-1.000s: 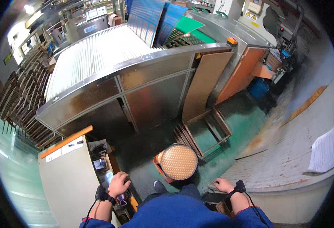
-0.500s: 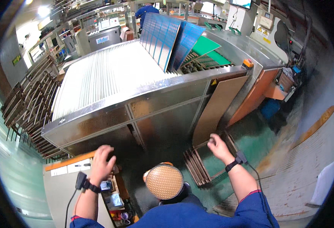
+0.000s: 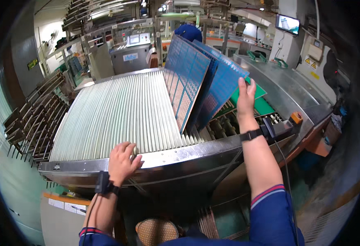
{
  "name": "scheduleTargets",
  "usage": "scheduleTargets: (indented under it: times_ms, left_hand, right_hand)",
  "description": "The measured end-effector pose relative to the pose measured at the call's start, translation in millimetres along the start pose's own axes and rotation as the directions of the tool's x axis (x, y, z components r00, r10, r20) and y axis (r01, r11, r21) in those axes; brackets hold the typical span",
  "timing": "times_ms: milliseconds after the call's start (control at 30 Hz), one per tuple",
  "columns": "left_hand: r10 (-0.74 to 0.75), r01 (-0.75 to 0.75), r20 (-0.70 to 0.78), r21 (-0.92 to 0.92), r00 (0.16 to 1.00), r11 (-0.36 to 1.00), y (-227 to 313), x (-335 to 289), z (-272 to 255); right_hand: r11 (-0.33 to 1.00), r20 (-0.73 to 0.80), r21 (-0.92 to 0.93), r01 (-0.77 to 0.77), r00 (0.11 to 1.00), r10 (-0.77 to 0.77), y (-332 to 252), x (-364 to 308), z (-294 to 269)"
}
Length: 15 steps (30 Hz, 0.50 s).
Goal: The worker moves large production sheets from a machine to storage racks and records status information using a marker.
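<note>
My right hand point(image 3: 245, 97) is raised at the right edge of a blue circuit board panel point(image 3: 225, 84), with its fingers stretched upward and apart. Whether it touches the panel I cannot tell. Another blue circuit board panel point(image 3: 186, 74) leans upright to the left, its foot among the white ribbed slots point(image 3: 118, 117). Flat green boards point(image 3: 263, 106) lie behind my right wrist on the rollers point(image 3: 223, 127). Over the near metal rail point(image 3: 180, 155), my left hand point(image 3: 122, 162) hovers with bent, spread fingers and nothing in it.
Metal racks point(image 3: 40, 119) stand left of the machine. An orange-topped switch box point(image 3: 296, 118) sits at its right corner. Below me are a round stool point(image 3: 157, 232) and a grey table point(image 3: 59, 223) with papers. A person in blue point(image 3: 188, 32) is beyond the panels.
My right hand has risen from low in front of the machine to the blue panel's edge. My left hand has moved forward over the rail. The view has shifted closer to the machine.
</note>
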State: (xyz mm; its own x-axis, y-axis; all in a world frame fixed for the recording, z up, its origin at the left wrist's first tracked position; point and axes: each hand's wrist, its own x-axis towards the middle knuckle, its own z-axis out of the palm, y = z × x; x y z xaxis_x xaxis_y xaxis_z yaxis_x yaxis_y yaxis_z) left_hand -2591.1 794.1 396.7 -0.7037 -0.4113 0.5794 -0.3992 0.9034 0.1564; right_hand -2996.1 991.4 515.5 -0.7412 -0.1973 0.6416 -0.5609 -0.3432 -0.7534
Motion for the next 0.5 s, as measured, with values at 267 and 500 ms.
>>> scheduleTargets:
  times_ms: [267,500]
  left_hand:
    - [-0.068,0.07,0.059,-0.028,0.996,0.997,1,7,-7]
    - [-0.098,0.099,0.066,-0.012,0.993,0.995,3,8,0]
  right_hand:
    - [0.908,0.098,-0.153,0.39,0.92,-0.378,4,-37,130]
    - [0.932,0.0,-0.241,0.269,0.961,-0.277,-4,-8,141]
